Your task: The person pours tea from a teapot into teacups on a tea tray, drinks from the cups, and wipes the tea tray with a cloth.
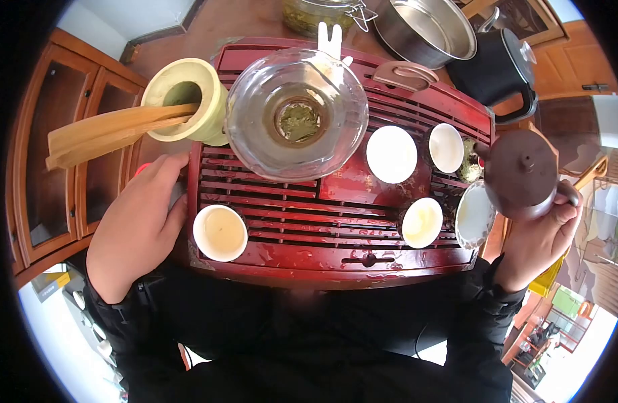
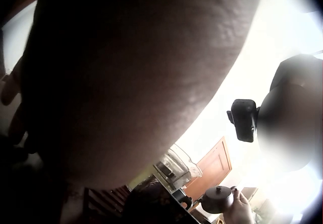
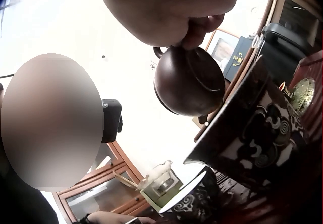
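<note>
A dark brown clay teapot (image 1: 522,171) with its lid on hangs over the right end of the red slatted tea tray (image 1: 309,269). My right hand (image 1: 547,235) grips it by its handle; the right wrist view shows the pot's rounded underside (image 3: 186,82) below the fingers. Below and left of the pot stands a dark patterned pitcher (image 3: 267,128) with a white inside, close to its spout side. My left hand (image 1: 138,228) lies along the tray's left edge, fingers loosely extended, holding nothing. Near it is a white-lined cup (image 1: 220,233) of pale tea.
A large glass vessel (image 1: 255,144) with wet leaves at its bottom sits at the tray's back left. Beside it, a pale green holder (image 1: 215,114) carries wooden tools (image 1: 107,131). Several cups stand right of centre. Behind are a steel pot (image 1: 426,30) and a black kettle (image 1: 490,74).
</note>
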Tool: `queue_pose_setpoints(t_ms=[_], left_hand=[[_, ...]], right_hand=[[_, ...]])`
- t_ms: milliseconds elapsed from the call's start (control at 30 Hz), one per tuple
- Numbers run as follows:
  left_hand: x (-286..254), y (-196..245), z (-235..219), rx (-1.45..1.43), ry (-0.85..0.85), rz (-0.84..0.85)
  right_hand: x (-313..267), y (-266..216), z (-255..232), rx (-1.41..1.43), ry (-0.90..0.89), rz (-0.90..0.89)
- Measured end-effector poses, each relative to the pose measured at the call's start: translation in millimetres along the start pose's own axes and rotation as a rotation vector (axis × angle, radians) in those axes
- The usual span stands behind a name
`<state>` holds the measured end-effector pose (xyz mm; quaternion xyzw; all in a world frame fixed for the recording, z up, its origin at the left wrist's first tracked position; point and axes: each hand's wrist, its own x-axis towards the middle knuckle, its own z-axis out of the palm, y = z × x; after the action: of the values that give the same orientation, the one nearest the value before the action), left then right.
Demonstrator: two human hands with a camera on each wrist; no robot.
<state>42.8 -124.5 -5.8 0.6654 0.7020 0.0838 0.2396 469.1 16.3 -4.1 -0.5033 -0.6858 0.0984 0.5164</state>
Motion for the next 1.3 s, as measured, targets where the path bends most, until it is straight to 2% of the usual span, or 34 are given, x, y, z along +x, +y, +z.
queue_pose_setpoints(t_ms=[33, 200, 267, 300, 367, 467, 500, 600, 633, 667, 733, 767, 800, 900, 933, 1033, 1067, 1133, 1300], left_hand=[[-0.1, -1.3, 0.4, 0.003, 0.003, -0.003], [1.9, -7.0, 0.3, -0.03, -0.015, 0.003], [3.8, -8.2, 4.2, -0.073, -0.006, -0.025], [4.3, -8.6, 4.9, -0.122, -0.003, -0.049], [6.4, -6.3, 1.4, -0.116, 0.0, -0.084], [7.4, -2.7, 2.7, -0.118, 0.013, -0.112], [6.7, -0.5, 3.7, -0.126, 0.019, -0.101], [6.3, 8.4, 0.8, -0.112, 0.01, -0.076], [6.2, 10.8, 0.6, -0.11, 0.013, -0.076], [5.7, 12.7, 0.9, -0.088, 0.007, -0.071], [5.0, 11.5, 3.0, -0.066, 0.005, -0.07], [5.5, 8.4, 5.3, -0.062, 0.02, -0.051], [5.7, 6.6, 6.2, -0.059, 0.034, -0.031], [5.5, 8.9, 5.0, -0.046, 0.013, -0.079], [5.6, 8.4, 5.5, -0.046, 0.013, -0.081], [5.8, 6.4, 6.5, -0.041, 0.027, -0.06], [6.0, 5.8, 5.4, -0.044, 0.0, -0.066], [5.6, 5.4, 4.8, -0.046, -0.028, -0.075], [4.0, 2.1, 7.9, -0.068, 0.022, -0.018]], right_hand=[[-1.7, -0.2, -2.0, 0.005, 0.039, 0.082], [-3.7, -11.0, -5.8, -0.028, 0.058, 0.158], [-8.3, -0.9, -18.0, 0.345, -0.07, 0.145], [-12.0, -2.1, -20.3, 0.351, -0.07, 0.141], [-17.9, -9.1, -22.6, 0.597, -0.099, 0.203], [-28.3, -26.4, -21.7, 0.551, -0.104, 0.242], [-26.5, -23.6, -27.6, 0.676, -0.264, 0.166], [-37.1, -39.8, -24.6, 0.633, -0.327, 0.183], [-38.8, -54.2, -20.5, 0.524, -0.389, 0.182], [-43.2, -62.7, -17.6, 0.519, -0.371, 0.227], [-51.5, -63.3, -20.1, 0.612, -0.515, 0.252], [-57.8, -63.8, -21.4, 0.617, -0.512, 0.29], [-65.2, -60.3, -21.1, 0.605, -0.507, 0.239], [-64.6, -74.5, -10.8, 0.75, -0.699, 0.166], [-64.8, -60.1, -9.7, 0.849, -0.843, 0.11], [-66.6, -68.2, -13.2, 0.936, -1.102, 0.297], [-67.8, -71.8, -12.5, 0.903, -1.183, 0.414], [-82.4, -69.3, 3.1, 0.986, -1.129, 0.261], [-96.7, -74.7, 21.2, 0.813, -1.165, 0.197]])
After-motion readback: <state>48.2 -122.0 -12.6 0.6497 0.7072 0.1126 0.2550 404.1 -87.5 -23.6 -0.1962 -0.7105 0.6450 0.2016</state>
